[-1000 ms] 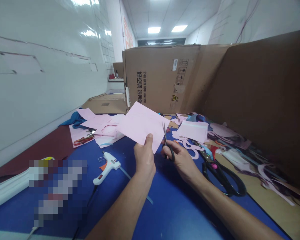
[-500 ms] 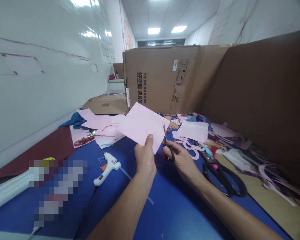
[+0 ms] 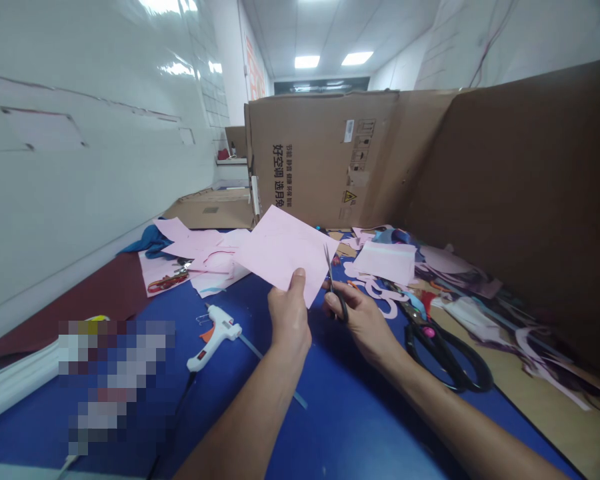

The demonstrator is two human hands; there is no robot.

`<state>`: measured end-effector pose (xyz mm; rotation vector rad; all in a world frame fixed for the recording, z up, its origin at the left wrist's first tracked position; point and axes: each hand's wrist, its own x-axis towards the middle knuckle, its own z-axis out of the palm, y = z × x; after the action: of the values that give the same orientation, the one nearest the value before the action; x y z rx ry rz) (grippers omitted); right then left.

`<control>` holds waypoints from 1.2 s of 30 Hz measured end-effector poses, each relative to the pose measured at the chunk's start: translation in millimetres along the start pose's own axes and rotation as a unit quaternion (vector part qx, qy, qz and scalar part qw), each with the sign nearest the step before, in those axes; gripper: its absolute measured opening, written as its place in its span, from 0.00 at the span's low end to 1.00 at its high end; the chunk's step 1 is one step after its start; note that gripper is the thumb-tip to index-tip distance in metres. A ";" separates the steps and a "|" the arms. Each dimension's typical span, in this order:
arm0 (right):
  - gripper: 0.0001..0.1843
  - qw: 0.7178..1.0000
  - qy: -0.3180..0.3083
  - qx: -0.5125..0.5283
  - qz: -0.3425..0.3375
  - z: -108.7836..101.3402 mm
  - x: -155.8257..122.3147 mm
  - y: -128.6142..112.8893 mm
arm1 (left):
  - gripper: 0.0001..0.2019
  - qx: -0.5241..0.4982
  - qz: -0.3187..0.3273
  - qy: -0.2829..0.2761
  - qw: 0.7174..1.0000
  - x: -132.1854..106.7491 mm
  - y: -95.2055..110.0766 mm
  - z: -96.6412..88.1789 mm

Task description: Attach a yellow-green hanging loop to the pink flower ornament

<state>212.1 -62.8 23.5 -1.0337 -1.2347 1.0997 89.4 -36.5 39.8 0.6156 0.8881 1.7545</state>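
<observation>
Left hand: The left hand (image 3: 289, 315) pinches a rectangular pale pink paper sheet (image 3: 280, 250) at its near edge, with the thumb (image 3: 298, 279) on top and the other fingers curled behind.

Right hand: The right hand (image 3: 361, 325) holds small black-handled scissors (image 3: 341, 309) just beside the sheet's right corner. Its thumb (image 3: 331, 301) presses on a handle and its fingers curl inward, but I can't tell whether they pass through the loops. The thin steel blades (image 3: 328, 268) point up and look nearly closed.

Pink sheet: It is held tilted in the air, above the blue worktop (image 3: 340, 427) near its middle.

Cut so far: Looped pink paper cut-outs (image 3: 375, 289) lie toward the far right corner. The held sheet's visible edges look straight, with no cut I can see.

Worktop: A white hot-glue gun (image 3: 219, 335) lies toward the near edge. Large black-handled scissors (image 3: 445, 357) sit by the right edge.
</observation>
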 end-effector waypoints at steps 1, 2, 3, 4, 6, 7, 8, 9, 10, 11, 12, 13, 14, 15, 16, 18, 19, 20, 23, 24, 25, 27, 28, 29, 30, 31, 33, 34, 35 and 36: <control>0.24 1.000 0.000 0.000 0.000 0.0 0.0 0.3 | 0.13 0.001 -0.001 0.002 1.000 0.2 0.2 0.0; 0.24 1.000 0.000 0.001 0.001 0.0 0.2 0.7 | 0.13 0.002 -0.001 0.003 1.000 0.4 0.5 -0.1; 0.25 1.000 0.000 0.002 0.002 0.2 0.3 1.1 | 0.13 0.004 -0.001 0.004 1.000 0.5 0.8 0.0; 0.26 1.000 0.000 0.003 0.004 0.3 0.5 1.4 | 0.12 0.008 0.002 0.005 1.000 0.6 1.3 0.0; 0.28 1.000 0.000 0.008 0.008 0.6 1.0 1.9 | 0.11 0.020 0.013 0.007 1.000 0.4 2.5 0.0; 0.28 1.000 -0.001 0.010 0.008 0.7 1.2 2.0 | 0.11 0.028 0.020 0.010 0.999 0.2 3.3 0.1; 0.29 1.000 -0.003 0.011 0.008 0.7 1.4 1.8 | 0.10 0.036 0.027 0.013 0.999 0.0 4.1 0.2; 0.30 1.000 -0.005 0.013 0.007 0.7 1.6 1.5 | 0.10 0.043 0.032 0.016 0.998 -0.3 5.1 0.4; 0.31 1.000 -0.007 0.014 0.005 0.6 1.7 1.2 | 0.10 0.048 0.037 0.019 0.998 -0.5 6.2 0.6; 0.32 1.000 -0.010 0.016 0.002 0.5 1.9 0.7 | 0.10 0.054 0.040 0.020 0.998 -0.6 7.2 0.7; 0.32 1.000 -0.013 0.018 0.001 0.3 2.0 0.4 | 0.09 0.062 0.044 0.021 0.997 -0.7 8.3 0.9; 0.32 1.000 -0.014 0.020 -0.001 0.2 2.2 0.1 | 0.09 0.072 0.048 0.020 0.996 -0.6 9.4 1.0; 0.32 1.000 -0.016 0.023 -0.002 0.0 2.4 0.1 | 0.10 0.084 0.053 0.020 0.995 -0.4 10.4 1.0; 0.32 0.999 -0.018 0.027 -0.002 -0.2 2.7 0.4 | 0.10 0.098 0.058 0.021 0.993 -0.1 11.5 1.0; 0.32 0.999 -0.019 0.032 -0.002 -0.4 3.0 0.9 | 0.11 0.112 0.062 0.022 0.992 0.2 12.5 0.8; 0.33 0.999 -0.022 0.042 -0.003 -0.8 4.0 2.9 | 0.12 0.138 0.073 0.028 0.987 0.7 14.5 0.3; 0.33 0.999 -0.024 0.048 -0.002 -0.9 4.5 4.1 | 0.13 0.149 0.078 0.029 0.985 0.9 15.5 0.0; 0.33 0.998 -0.026 0.053 0.000 -1.0 5.0 5.4 | 0.14 0.159 0.084 0.028 0.983 1.1 16.4 -0.5; 0.35 0.997 -0.033 0.075 0.012 -0.7 6.2 8.8 | 0.16 0.191 0.102 0.021 0.976 1.4 18.6 -2.6; 0.35 0.996 -0.036 0.083 0.017 -0.5 6.4 9.5 | 0.16 0.204 0.109 0.021 0.973 1.7 18.9 -3.6; 0.35 0.995 -0.040 0.093 0.023 -0.2 6.3 10.0 | 0.16 0.217 0.116 0.021 0.969 2.1 18.9 -4.6; 0.35 0.991 -0.051 0.115 0.034 0.3 5.9 10.4 | 0.17 0.242 0.126 0.024 0.962 3.3 18.3 -6.7; 0.34 0.989 -0.058 0.128 0.040 0.4 5.4 10.5 | 0.17 0.250 0.128 0.026 0.959 3.9 17.8 -7.5; 0.33 0.986 -0.067 0.143 0.046 0.5 4.9 10.5 | 0.17 0.255 0.129 0.028 0.958 4.4 17.3 -8.2; 0.33 0.983 -0.076 0.157 0.050 0.6 4.3 10.4 | 0.17 0.257 0.129 0.030 0.957 4.8 16.9 -8.5; 0.32 0.980 -0.085 0.170 0.053 0.6 3.8 10.3 | 0.17 0.258 0.128 0.032 0.957 4.9 16.7 -8.7; 0.31 0.976 -0.097 0.189 0.055 0.8 2.9 10.2 | 0.16 0.256 0.128 0.039 0.958 4.4 16.9 -8.2; 0.30 0.974 -0.098 0.194 0.056 1.0 2.7 10.1 | 0.15 0.253 0.129 0.042 0.958 3.9 17.2 -7.7; 0.30 0.974 -0.098 0.196 0.058 1.3 2.7 10.2 | 0.15 0.249 0.128 0.044 0.959 3.4 17.6 -7.1; 0.30 0.974 -0.098 0.196 0.060 1.7 2.9 10.4 | 0.14 0.245 0.128 0.045 0.960 2.9 17.9 -6.6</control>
<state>209.8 -58.1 13.9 -0.7158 -1.0575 1.4976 73.3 -39.1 50.2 1.0149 1.3751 1.8064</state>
